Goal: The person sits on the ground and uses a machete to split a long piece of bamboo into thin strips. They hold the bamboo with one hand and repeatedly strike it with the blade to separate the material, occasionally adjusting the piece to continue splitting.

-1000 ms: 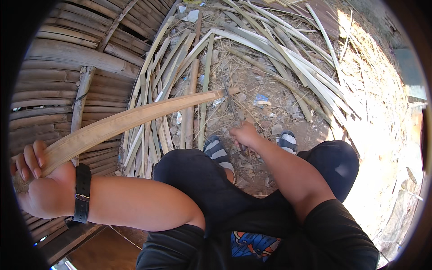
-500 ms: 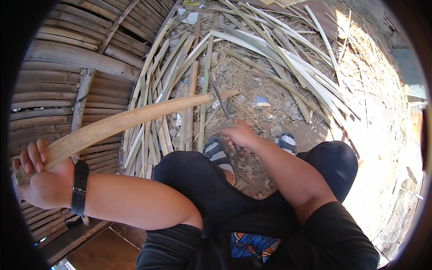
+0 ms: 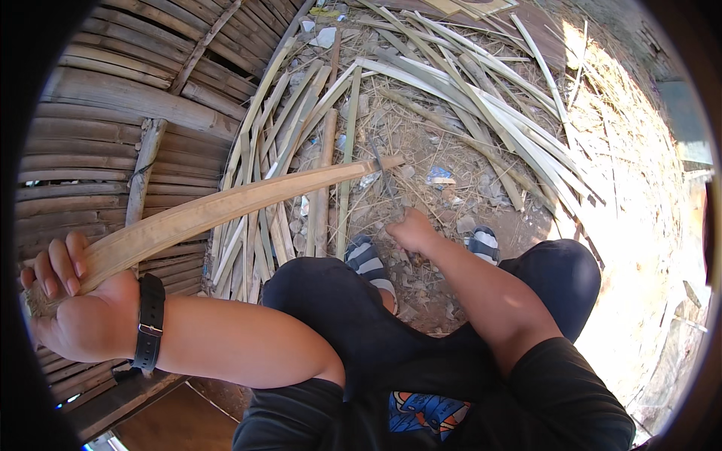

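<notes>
My left hand (image 3: 90, 308), with a black watch on the wrist, is closed around the near end of a long, wide split-bamboo strip (image 3: 226, 207). The strip slants up to the right over the ground, its far end narrow. My right hand (image 3: 412, 230) is a fist around the handle of a long, dark-bladed knife (image 3: 380, 159). That blade crosses the strip close to its narrow tip, blurred along its lower part, and the handle is mostly covered by my fingers.
Several split-bamboo strips (image 3: 481, 98) lie across the far ground, with more piled (image 3: 256, 161) beside the bamboo-slat wall (image 3: 83, 143) on the left. My sandalled feet (image 3: 368, 263) rest on dirt scattered with straw and shavings. Sunlight falls on the right side.
The knife has swung from upright and tilted to lower across the strip, nearer its tip. My right hand has shifted slightly right; my left hand still holds the strip.
</notes>
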`<state>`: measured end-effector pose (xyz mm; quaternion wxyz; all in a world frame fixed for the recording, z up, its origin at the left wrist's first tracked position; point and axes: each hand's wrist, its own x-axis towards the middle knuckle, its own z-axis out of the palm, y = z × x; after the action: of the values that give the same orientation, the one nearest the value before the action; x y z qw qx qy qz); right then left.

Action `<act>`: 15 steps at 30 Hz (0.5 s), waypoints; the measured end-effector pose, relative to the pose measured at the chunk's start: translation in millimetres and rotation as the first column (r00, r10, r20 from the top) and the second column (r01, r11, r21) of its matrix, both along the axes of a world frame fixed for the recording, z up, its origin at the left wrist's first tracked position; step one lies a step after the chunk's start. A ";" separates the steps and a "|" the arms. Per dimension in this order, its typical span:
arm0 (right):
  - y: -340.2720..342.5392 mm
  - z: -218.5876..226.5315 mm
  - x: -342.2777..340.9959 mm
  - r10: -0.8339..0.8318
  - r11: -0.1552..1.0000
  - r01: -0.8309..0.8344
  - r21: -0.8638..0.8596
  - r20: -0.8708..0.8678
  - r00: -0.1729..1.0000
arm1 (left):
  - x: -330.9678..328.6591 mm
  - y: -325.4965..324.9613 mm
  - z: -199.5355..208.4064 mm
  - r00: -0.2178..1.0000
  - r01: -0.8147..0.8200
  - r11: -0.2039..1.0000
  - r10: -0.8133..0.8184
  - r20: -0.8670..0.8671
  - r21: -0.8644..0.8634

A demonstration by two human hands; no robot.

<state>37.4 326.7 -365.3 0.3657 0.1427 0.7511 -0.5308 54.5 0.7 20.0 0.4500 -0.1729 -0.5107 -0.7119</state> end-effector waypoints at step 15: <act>-6.6 2.9 7.2 0.069 0.983 -0.017 0.182 -0.283 0.957 | 1.5 -7.2 -2.4 1.000 0.008 0.999 -0.008 -0.003 -0.037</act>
<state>44.6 320.1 -362.4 0.2499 0.0794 0.8434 -0.4689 56.0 -6.5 17.5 0.4447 -0.1844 -0.5222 -0.7040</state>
